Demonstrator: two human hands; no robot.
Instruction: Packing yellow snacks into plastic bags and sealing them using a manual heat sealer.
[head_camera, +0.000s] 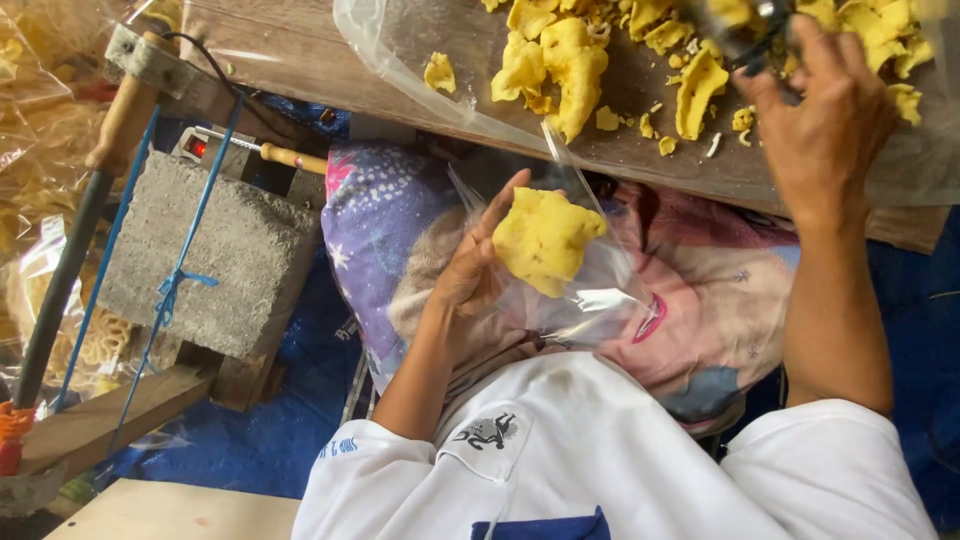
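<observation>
Yellow crackers sit in two places: one large piece (545, 240) lies inside a clear plastic bag (590, 300) held at lap level, and a loose heap (600, 50) is spread over a plastic sheet (400, 50) on the wooden board (290, 45) above. The left hand (470, 265) holds the bag from its left side, fingers extended upward along the plastic with the fingertips touching the edge of the cracker piece through it. The right hand (825, 125) reaches up into the heap on the board, fingers curled around a dark tool (750, 35) whose shape is blurred; how tightly it grips cannot be told. Under the bag lies a printed cushion (390, 220) in purple and pink, resting on the person's lap against the white shirt (600, 460). To the left stands a grey concrete block (215, 255) tied with blue cord (180, 270), beside a wooden-handled rod (90, 200). Blue tarpaulin (260, 440) covers the floor below
</observation>
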